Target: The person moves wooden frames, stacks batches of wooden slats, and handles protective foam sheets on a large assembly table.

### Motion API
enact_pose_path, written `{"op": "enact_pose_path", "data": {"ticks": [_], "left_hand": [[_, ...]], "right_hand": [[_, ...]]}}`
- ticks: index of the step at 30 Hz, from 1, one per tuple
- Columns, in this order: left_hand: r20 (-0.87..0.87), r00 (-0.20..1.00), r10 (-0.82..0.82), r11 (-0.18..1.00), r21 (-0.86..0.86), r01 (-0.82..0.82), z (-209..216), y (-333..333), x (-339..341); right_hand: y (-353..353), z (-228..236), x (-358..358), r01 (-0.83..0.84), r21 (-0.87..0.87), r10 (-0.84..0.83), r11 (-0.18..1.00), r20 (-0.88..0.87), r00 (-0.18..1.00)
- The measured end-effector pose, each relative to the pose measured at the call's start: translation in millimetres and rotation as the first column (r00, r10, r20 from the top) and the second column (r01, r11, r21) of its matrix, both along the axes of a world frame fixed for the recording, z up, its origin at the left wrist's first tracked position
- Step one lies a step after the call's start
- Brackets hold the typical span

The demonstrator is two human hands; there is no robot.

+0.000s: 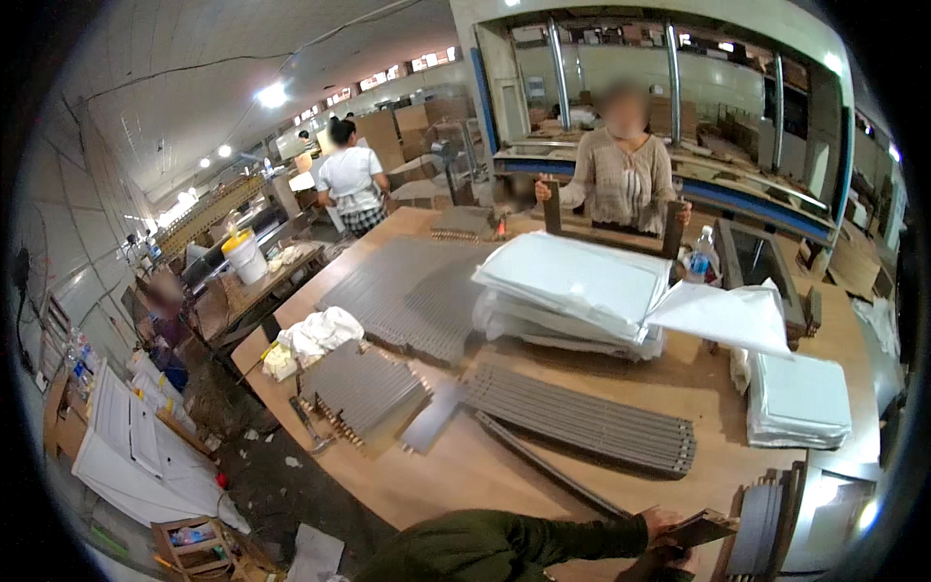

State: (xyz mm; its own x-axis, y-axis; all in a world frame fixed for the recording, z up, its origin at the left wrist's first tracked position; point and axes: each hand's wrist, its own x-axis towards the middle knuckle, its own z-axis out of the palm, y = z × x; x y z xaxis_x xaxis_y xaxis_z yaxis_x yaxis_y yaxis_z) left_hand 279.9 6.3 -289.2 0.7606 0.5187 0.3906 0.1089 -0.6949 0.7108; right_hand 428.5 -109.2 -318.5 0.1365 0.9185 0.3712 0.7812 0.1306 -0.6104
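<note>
My left arm, in a dark green sleeve, reaches right along the lower edge. At its end my left hand (661, 525) is closed on a grey-brown wooden strip (706, 529) by the table's near edge. Just below it, a dark shape that may be my right hand (669, 561) is shadowed, and its fingers cannot be made out. To the left, a single long grey strip (553, 466) lies slanting on the table. Beyond it is a row of similar strips (582, 417) laid side by side. More grey strips (764, 529) stand close to the right of my hands.
On the wooden table (456, 490) lie a bundle of short strips (364, 388), a hammer (310, 425), a white cloth (322, 333), stacked white-wrapped panels (572, 281) and a smaller wrapped stack (797, 398). Across the table a person (626, 175) holds a dark frame (606, 233).
</note>
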Motion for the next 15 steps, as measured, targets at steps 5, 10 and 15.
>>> {"op": "enact_pose_path", "data": {"ticks": [5,10,15], "left_hand": [[0.306,0.949,0.082,0.997,-0.033,-0.076,73,-16,-13],[0.427,0.904,0.0,0.974,-0.204,0.096,197,-11,-53],[0.166,0.985,0.051,0.995,0.075,-0.065,44,2,1]], "right_hand": [[8,13,23,-0.037,0.043,0.038,0.998,-0.026,0.999],[24,45,50,-0.153,0.108,0.156,0.982,-0.027,0.987],[-9,-58,115,0.177,-0.067,-0.162,0.982,0.18,0.97]]}}
